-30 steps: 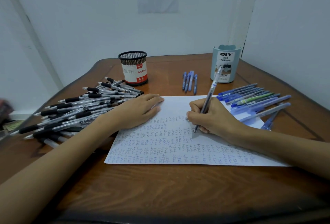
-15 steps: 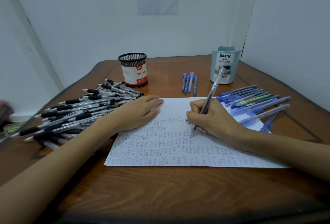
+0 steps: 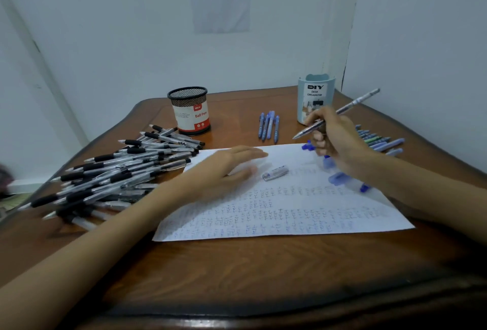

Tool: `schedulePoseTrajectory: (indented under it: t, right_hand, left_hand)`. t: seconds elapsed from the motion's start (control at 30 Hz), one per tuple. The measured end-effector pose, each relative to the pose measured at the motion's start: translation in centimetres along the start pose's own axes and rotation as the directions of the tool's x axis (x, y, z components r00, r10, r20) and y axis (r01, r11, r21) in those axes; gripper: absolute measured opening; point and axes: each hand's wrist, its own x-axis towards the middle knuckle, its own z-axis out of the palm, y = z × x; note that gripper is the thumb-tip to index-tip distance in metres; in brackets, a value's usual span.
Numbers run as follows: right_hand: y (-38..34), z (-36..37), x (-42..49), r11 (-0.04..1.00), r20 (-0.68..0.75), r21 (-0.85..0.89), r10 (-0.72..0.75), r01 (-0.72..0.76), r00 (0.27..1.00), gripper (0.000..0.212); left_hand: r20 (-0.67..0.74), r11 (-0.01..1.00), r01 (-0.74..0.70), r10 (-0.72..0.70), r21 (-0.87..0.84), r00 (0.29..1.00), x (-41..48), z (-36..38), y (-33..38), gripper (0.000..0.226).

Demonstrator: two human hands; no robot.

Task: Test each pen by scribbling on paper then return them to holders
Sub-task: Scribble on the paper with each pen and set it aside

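Observation:
My right hand grips a clear-barrelled pen, lifted off the paper with its tip pointing left. A white sheet of paper covered in blue scribbles lies in the middle of the table. My left hand rests flat on the sheet's upper left part, fingers straight. A small pen cap lies on the paper just right of that hand. The black mesh holder stands at the back left, the pale blue desk organizer at the back right.
A big pile of black-grip pens covers the table's left side. Several blue pens lie between the two holders. More blue and green pens lie right of the paper, partly behind my right hand. White walls close behind.
My right hand has lifted the pen off the paper and swung up and to the right, toward the organizer. A pen cap now shows on the paper. My left hand has slid slightly right.

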Motion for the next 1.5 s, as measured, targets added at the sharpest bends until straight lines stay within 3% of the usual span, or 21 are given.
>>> schedulePoseTrajectory:
  t: [0.1,0.2,0.37,0.53,0.63,0.83,1.03,1.33,1.5]
  right_hand:
    - [0.3,-0.3,0.5,0.995,-0.02,-0.093,-0.036,0.034,0.999,0.029]
    - [0.4,-0.4,0.6,0.984,0.012,-0.162,-0.073,0.074,0.997,0.026]
    - [0.2,-0.3,0.3,0.957,0.208,-0.201,-0.169,0.212,0.963,0.021]
    - [-0.2,-0.5,-0.3,0.939,0.435,-0.127,-0.236,0.318,0.869,0.015]
    - [-0.2,-0.4,-0.6,0.922,0.495,-0.13,-0.259,0.365,0.829,0.01]
    - [-0.2,-0.4,-0.4,0.913,0.453,-0.127,-0.295,0.389,0.841,0.008]
    - [0.1,-0.3,-0.3,0.907,0.454,-0.157,-0.284,0.39,0.845,0.01]
    - [0.2,-0.1,-0.4,0.921,0.441,-0.093,-0.301,0.377,0.845,0.013]
    - [0.2,0.2,-1.0,0.875,0.447,-0.092,-0.389,0.475,0.805,0.019]
  left_hand:
    - [0.066,0.999,-0.041,0.041,0.0,0.997,0.2,0.7,1.4,0.046]
    - [-0.022,0.999,-0.034,0.035,0.014,0.999,0.4,0.5,2.1,0.036]
    - [-0.148,0.995,0.015,-0.03,-0.1,0.988,0.3,0.3,1.2,0.018]
    - [-0.208,0.923,0.124,-0.21,-0.363,0.955,0.3,-0.4,-0.2,0.006]
    - [-0.229,0.897,0.123,-0.238,-0.424,0.944,0.3,-0.5,-0.4,0.006]
    - [-0.232,0.851,0.1,-0.25,-0.515,0.94,0.5,-0.5,-0.2,0.005]
    - [-0.218,0.814,0.074,-0.24,-0.576,0.946,0.3,-0.4,-0.3,0.023]
    - [-0.213,0.814,0.055,-0.216,-0.578,0.953,0.2,-0.5,-0.1,0.021]
    - [-0.236,0.845,0.022,-0.175,-0.535,0.956,0.1,-0.4,-0.1,0.023]
